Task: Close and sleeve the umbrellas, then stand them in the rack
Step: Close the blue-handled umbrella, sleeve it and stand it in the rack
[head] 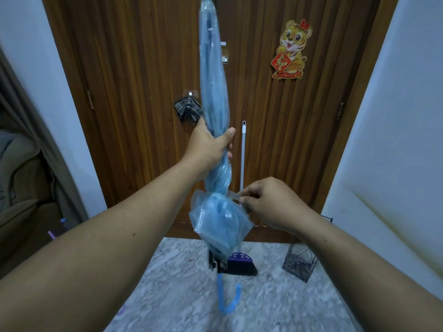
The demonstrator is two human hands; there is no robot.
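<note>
A closed light-blue umbrella (213,75) stands tip-up in front of me, wrapped in a clear plastic sleeve (219,224) that bunches near its lower end. Its blue hooked handle (227,305) hangs at the bottom. My left hand (211,147) grips the umbrella around its middle. My right hand (266,202) pinches the sleeve's edge or a thin strap at the right of the bunched part. A black wire rack (300,261) stands on the floor at the right, by the wall. A striped folded umbrella (188,111) hangs on the door behind.
A wooden double door (275,140) fills the background, with a tiger sticker (291,50) on it. A broom (242,262) with a white stick leans against the door behind the umbrella. White walls close in on both sides. The floor is grey marble.
</note>
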